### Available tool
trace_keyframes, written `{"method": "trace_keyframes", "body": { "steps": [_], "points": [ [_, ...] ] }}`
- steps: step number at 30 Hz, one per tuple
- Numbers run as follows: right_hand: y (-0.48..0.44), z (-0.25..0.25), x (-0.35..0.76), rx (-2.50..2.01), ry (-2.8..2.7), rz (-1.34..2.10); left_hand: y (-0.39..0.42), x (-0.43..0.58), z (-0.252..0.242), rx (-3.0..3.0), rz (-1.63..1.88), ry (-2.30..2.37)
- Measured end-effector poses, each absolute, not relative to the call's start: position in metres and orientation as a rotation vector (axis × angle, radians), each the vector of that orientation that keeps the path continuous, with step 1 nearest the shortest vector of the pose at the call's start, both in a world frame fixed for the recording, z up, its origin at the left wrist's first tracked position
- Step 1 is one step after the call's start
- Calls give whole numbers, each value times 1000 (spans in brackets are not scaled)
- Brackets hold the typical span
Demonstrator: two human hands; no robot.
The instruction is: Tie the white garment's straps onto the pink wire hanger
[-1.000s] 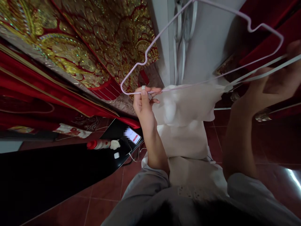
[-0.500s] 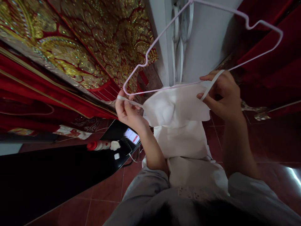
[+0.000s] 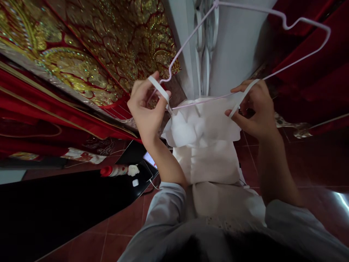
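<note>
A pale pink wire hanger [image 3: 192,33] spans the upper middle of the view, its straight bottom bar running between my hands. Below the bar hangs a white strapped garment [image 3: 215,123] with moulded cups and layered panels. My left hand [image 3: 148,100] pinches one white strap [image 3: 159,88] at the hanger's left corner, which the fingers partly hide. In my right hand [image 3: 255,107], closed likewise, the other white strap [image 3: 243,97] is stretched between thumb and fingers beside the bar's right part. How each strap crosses the wire is hard to make out.
Red and gold sequined costumes [image 3: 114,40] hang at the left, and dark red fabric [image 3: 308,62] at the right. A black table [image 3: 68,211] holds a red-capped bottle [image 3: 114,170], a small white case [image 3: 135,182] and a lit phone [image 3: 149,159]. White doors [image 3: 234,47] stand ahead.
My left hand has moved up and slightly right, from below the hanger's left corner to around it, carrying its strap along. My right hand stays nearly where it was, with its strap.
</note>
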State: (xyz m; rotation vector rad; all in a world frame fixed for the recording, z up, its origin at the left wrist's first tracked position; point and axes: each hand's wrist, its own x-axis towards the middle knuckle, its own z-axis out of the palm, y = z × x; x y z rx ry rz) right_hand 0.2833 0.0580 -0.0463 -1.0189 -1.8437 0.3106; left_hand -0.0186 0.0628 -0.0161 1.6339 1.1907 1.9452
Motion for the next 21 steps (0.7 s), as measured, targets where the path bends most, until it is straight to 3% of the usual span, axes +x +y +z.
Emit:
{"method": "trace_keyframes", "body": {
  "steps": [8, 17, 21],
  "points": [
    [58, -49, 282, -1013, -1851, 282, 75, -6, -3, 1543, 1769, 1183],
    [55, -47, 275, -1000, -1825, 294, 69, 15, -63, 916, 2178, 983],
    [55, -55, 269, -991, -1797, 340, 61, 33, -84, 859, 2077, 937]
  ]
}}
